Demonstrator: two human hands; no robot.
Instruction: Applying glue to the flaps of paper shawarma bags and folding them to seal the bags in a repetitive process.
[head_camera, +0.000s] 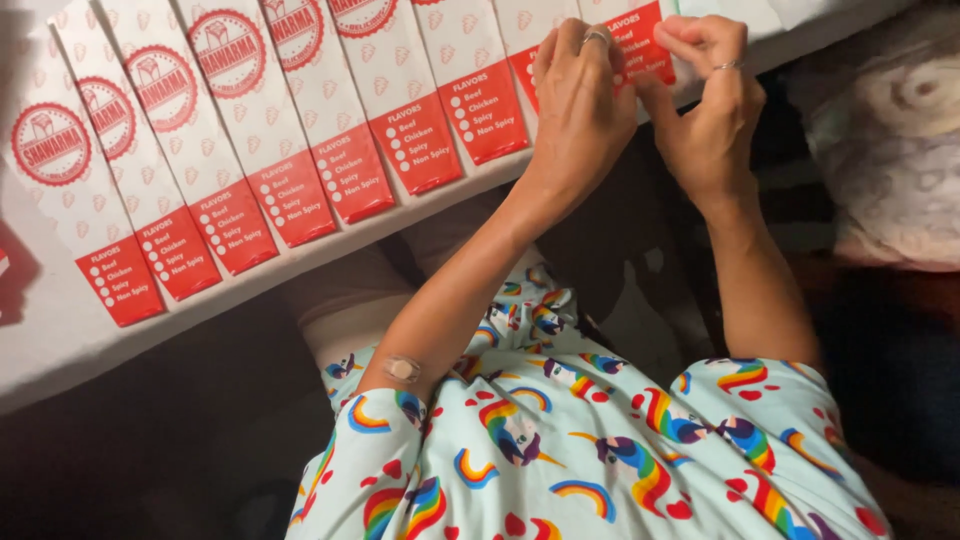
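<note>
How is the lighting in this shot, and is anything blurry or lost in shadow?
Head view: the row of white-and-red paper sleeves on the white table is brightly lit and sharp; both hands are clear; below the table edge falls into deep shadow.

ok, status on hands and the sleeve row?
Left hand flat on the rightmost sleeve. Right hand pinching that sleeve's edge. Other sleeves lined along the table edge. Nothing in the way.
</note>
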